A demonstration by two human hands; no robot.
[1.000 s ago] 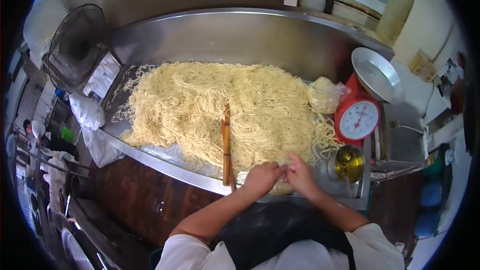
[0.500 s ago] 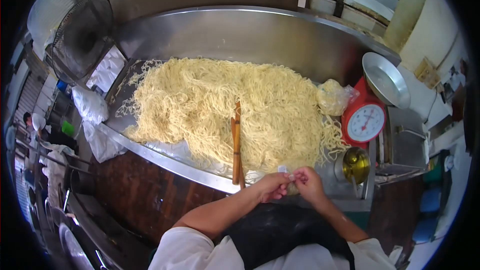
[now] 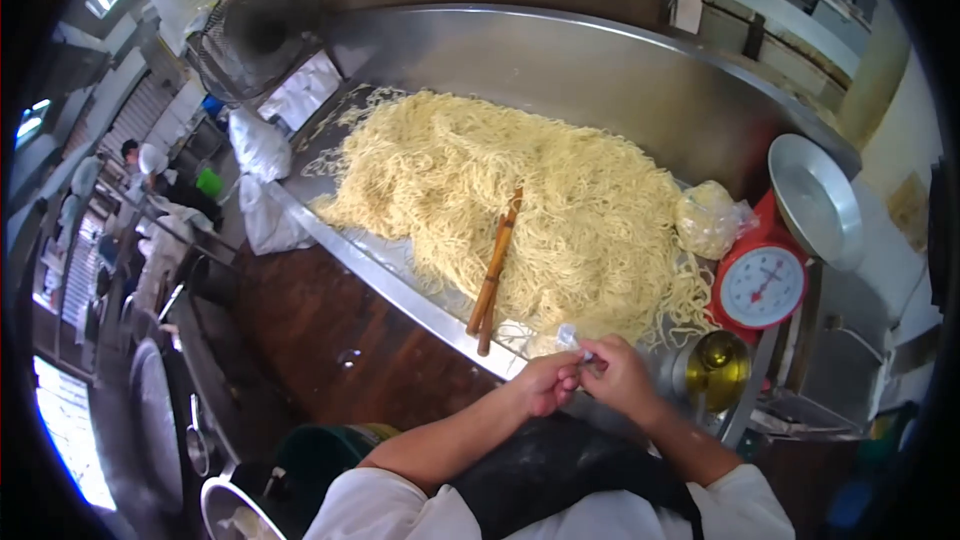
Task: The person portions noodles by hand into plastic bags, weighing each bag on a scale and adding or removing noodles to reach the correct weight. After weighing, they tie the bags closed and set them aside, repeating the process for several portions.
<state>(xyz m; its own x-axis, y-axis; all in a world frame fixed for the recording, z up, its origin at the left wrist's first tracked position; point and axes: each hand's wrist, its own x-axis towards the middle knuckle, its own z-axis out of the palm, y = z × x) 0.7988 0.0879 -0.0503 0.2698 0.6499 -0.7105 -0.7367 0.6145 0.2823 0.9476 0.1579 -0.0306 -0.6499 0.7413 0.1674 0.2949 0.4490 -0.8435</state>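
Clear, whitish plastic bag point(image 3: 567, 336) is held by its gathered neck between both hands, near the front edge of the stainless-steel table point(image 3: 560, 50). Left hand point(image 3: 548, 380) is closed on the neck, fingers curled; right hand point(image 3: 618, 376) is pinched on it just beside, probably so the neck is kept tight. Lower part of bag is blocked by the hands; contents can't be told. Pale yellow noodle heap point(image 3: 480, 165) is spread beyond, likely contained by the raised table back. Long brown wooden sticks point(image 3: 495, 275) are laid against the heap, ends toward the front edge, presumably for easy grabbing. At right, round metal bowl point(image 3: 681, 372) of golden liquid, red dial scale point(image 3: 762, 285) with silver pan point(image 3: 815, 205), and noodle-filled clear bag point(image 3: 708, 222) are set, seemingly within reach.
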